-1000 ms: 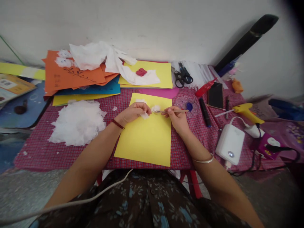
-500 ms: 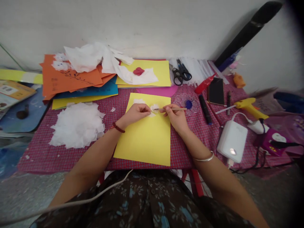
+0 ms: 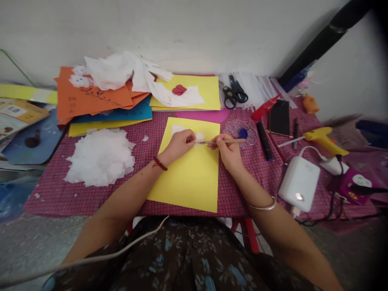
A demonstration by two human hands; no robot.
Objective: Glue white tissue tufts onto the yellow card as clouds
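Observation:
My right hand (image 3: 229, 152) pinches a thin wooden stick (image 3: 235, 140) held nearly level, its dark tip pointing left; whether it is a brush or a pencil I cannot tell. Close to that tip, the fingers of my left hand (image 3: 181, 144) are pressed together; anything between them is hidden. Both hands are over the upper part of a yellow sheet (image 3: 186, 178). Small white tissue pieces (image 3: 177, 129) lie on the sheet beyond my left hand, with more by the fingertips. A heap of torn white tissue (image 3: 101, 157) lies left of the sheet.
Behind are orange cards (image 3: 91, 99), crumpled tissue (image 3: 112, 70), a red paper leaf (image 3: 179, 89) and scissors (image 3: 233, 95). To the right lie a clear dish (image 3: 232, 128), a marker (image 3: 264, 141), a phone (image 3: 279, 117), a yellow glue gun (image 3: 325, 140) and a white power bank (image 3: 299, 184).
The view has shifted slightly. My left hand has moved a little up and right, still pinched. The stick's tip now shows more clearly by its fingertips.

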